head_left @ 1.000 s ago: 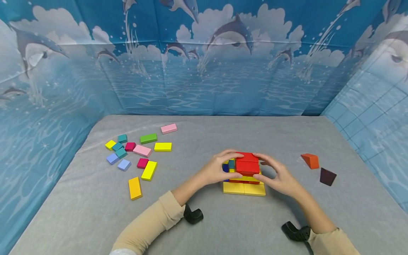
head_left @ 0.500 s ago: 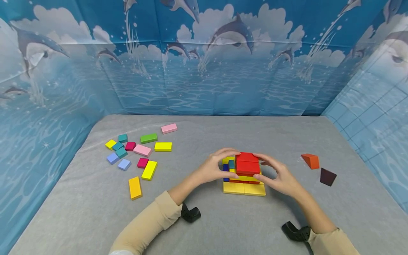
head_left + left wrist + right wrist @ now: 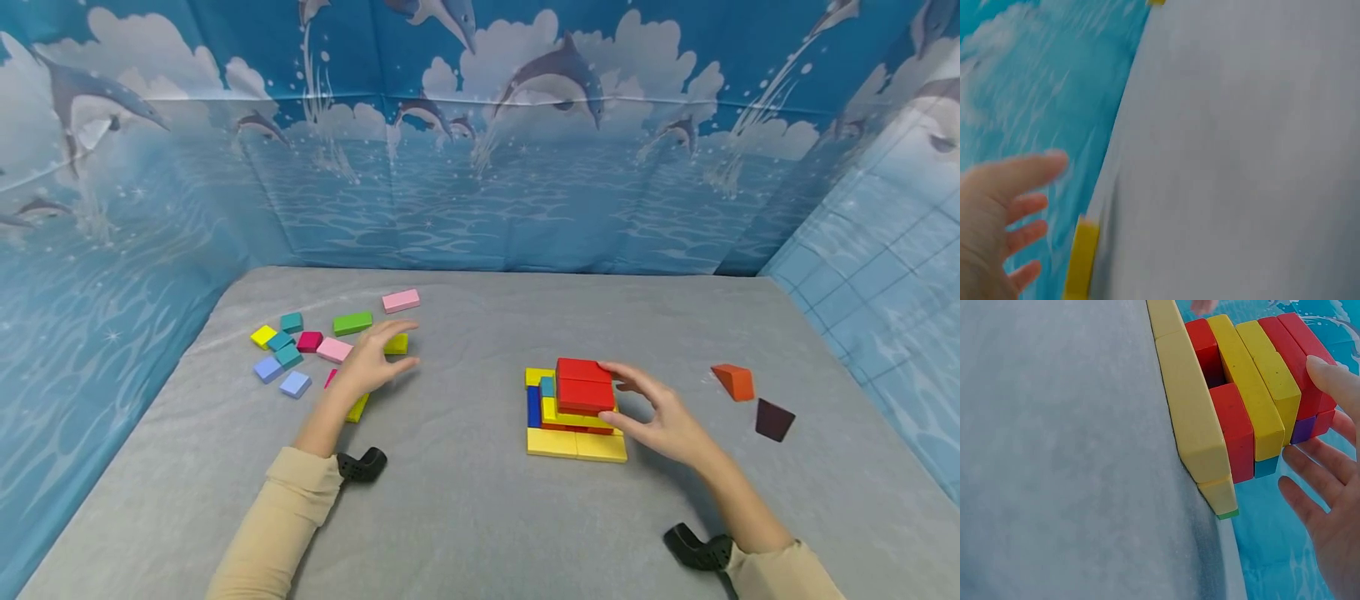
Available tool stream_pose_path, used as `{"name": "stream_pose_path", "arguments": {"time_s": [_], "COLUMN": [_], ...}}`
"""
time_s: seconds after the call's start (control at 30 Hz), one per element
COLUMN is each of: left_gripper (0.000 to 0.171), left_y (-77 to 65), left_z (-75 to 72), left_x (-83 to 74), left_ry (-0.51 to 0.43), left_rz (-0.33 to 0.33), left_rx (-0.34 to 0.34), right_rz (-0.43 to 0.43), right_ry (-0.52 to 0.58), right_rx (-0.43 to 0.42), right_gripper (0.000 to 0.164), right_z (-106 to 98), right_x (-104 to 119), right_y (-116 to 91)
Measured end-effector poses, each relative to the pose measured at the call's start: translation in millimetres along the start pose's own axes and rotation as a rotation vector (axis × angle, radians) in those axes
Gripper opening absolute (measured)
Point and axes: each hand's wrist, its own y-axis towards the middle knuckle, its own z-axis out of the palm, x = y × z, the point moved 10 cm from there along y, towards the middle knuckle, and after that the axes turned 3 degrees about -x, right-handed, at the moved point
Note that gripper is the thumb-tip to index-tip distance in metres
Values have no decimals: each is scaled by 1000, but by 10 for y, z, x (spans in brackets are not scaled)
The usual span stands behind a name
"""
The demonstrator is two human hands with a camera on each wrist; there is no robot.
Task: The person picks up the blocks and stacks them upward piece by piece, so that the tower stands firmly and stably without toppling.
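Observation:
In the head view a stepped stack of coloured blocks stands right of centre, with pale yellow blocks at its base. Red blocks form the top. My right hand holds these at their right end, thumb at the front and index finger at the back; the right wrist view shows the thumb against the red block, its other fingers spread beside the stack. Away to the left, my left hand hovers with fingers apart, holding nothing. It partly hides a yellow block and a pink block.
Several loose blocks lie on the left of the grey cloth, among them a green one, a pink one and light blue ones. At right lie an orange block and a dark block. A dolphin-print curtain stands behind.
My left hand has let go of the stack's left side and moved left to above the loose blocks. The right hand has stayed at the red blocks.

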Motion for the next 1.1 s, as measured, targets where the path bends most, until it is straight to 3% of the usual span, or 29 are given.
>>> {"name": "stream_pose_path", "arguments": {"time_s": [0.13,0.23,0.63,0.73,0.83,1.1], "left_gripper": [53,51,36,35,34,34], "left_y": [-101,-161,-157,-121,-63,134], "left_z": [-100,-141,-162,-155,-125,119], "left_x": [392,536,504,388,170,-671], "left_ry": [101,120,8,-49,-105,-278], "left_rz": [-152,-201,-172,-148,-93,139], "left_rx": [41,47,-8,-29,-55,-89], "right_rz": [9,9,2,4,8,1], "right_ry": [-13,-7,9,8,11,20], "right_rx": [3,1,3,6,5,4], "right_gripper": [63,63,63,62,62,62], "right_z": [-4,-5,1,2,0,-8], "right_x": [-4,-6,-34,-32,-31,-32], "right_y": [-5,-8,-12,-9,-11,-13]}}
